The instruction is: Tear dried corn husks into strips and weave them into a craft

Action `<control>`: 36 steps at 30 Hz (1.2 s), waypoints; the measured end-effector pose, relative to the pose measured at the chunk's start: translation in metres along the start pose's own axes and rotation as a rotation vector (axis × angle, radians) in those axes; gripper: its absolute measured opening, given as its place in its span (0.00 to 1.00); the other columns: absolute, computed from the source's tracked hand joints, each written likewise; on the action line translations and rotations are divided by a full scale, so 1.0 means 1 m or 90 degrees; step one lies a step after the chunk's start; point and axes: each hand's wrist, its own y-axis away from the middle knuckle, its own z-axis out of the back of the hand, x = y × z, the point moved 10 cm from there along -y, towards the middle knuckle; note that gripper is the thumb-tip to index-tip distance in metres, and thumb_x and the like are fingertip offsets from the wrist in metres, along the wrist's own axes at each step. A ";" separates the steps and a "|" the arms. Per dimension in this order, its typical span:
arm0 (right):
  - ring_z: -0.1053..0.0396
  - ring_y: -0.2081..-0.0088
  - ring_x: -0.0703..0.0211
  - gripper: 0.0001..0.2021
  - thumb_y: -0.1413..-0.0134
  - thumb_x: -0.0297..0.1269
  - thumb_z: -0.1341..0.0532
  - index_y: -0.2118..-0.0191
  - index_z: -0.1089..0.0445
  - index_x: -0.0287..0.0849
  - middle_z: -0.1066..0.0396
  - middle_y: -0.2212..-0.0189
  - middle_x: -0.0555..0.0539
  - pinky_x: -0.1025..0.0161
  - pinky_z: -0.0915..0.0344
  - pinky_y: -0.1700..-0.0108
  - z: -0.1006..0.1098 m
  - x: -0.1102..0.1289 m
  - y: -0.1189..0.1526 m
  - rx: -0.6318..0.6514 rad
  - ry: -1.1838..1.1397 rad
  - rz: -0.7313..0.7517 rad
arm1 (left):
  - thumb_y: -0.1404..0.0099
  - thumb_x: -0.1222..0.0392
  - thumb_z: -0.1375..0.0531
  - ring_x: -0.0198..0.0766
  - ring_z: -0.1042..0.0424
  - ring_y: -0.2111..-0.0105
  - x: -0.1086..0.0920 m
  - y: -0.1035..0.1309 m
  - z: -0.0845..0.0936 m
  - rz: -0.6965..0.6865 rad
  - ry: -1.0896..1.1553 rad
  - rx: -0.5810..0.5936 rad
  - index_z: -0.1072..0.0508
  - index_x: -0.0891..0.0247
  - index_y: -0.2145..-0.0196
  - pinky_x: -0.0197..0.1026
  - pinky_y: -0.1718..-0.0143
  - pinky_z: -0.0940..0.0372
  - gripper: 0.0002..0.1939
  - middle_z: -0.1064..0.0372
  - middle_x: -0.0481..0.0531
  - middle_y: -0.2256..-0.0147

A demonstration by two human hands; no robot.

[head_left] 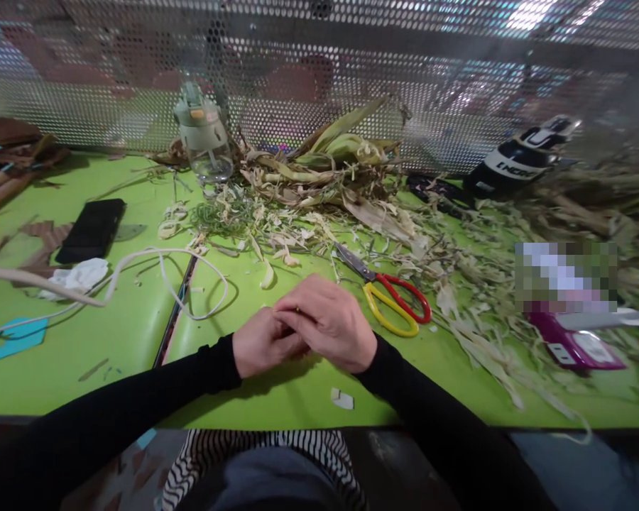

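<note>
My left hand (266,342) and my right hand (327,323) meet above the near part of the green table (202,387). Both are closed, the right one lying partly over the left. Whatever they pinch is hidden, apart from a tiny dark speck between the fingertips. Just right of my hands lie scissors (388,294) with one red and one yellow handle loop, blades pointing away to the left. Beyond my fingers are pale dried husk scraps (285,255). A small whitish scrap (342,399) rests near the table's front edge.
A heap of dried husks (330,170) fills the back, beside a clear bottle (207,135). Shreds spread right, toward a black bottle (519,160) and a magenta package (586,348). At left lie a phone (91,231), a white cable (138,259) and a crumpled tissue (82,275).
</note>
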 end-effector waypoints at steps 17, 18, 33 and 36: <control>0.33 0.77 0.65 0.24 0.38 0.52 0.52 0.64 0.26 0.39 0.30 0.79 0.50 0.67 0.36 0.72 -0.026 -0.069 0.020 0.108 -0.336 -0.417 | 0.40 0.46 0.42 0.30 0.32 0.79 0.015 0.000 0.010 0.118 0.353 -0.079 0.29 0.67 0.72 0.33 0.76 0.37 0.19 0.32 0.49 0.78; 0.32 0.77 0.64 0.25 0.38 0.52 0.53 0.65 0.26 0.39 0.30 0.79 0.49 0.66 0.36 0.71 -0.026 -0.072 0.021 0.102 -0.330 -0.434 | 0.40 0.47 0.42 0.30 0.33 0.79 0.013 0.000 0.008 0.113 0.343 -0.070 0.29 0.67 0.71 0.33 0.76 0.37 0.17 0.32 0.49 0.78; 0.41 0.78 0.67 0.22 0.41 0.55 0.48 0.71 0.34 0.39 0.34 0.78 0.51 0.68 0.47 0.75 0.003 -0.080 0.018 0.173 -0.090 -0.365 | 0.43 0.60 0.39 0.32 0.29 0.73 0.004 0.002 0.033 0.081 0.388 -0.144 0.37 0.66 0.56 0.35 0.69 0.33 0.18 0.30 0.49 0.72; 0.40 0.77 0.67 0.16 0.41 0.49 0.45 0.68 0.34 0.40 0.34 0.76 0.52 0.68 0.45 0.74 -0.005 -0.072 0.015 0.177 -0.115 -0.324 | 0.44 0.64 0.39 0.28 0.33 0.77 -0.001 0.001 0.040 0.061 0.324 -0.178 0.40 0.64 0.60 0.32 0.74 0.36 0.15 0.35 0.44 0.76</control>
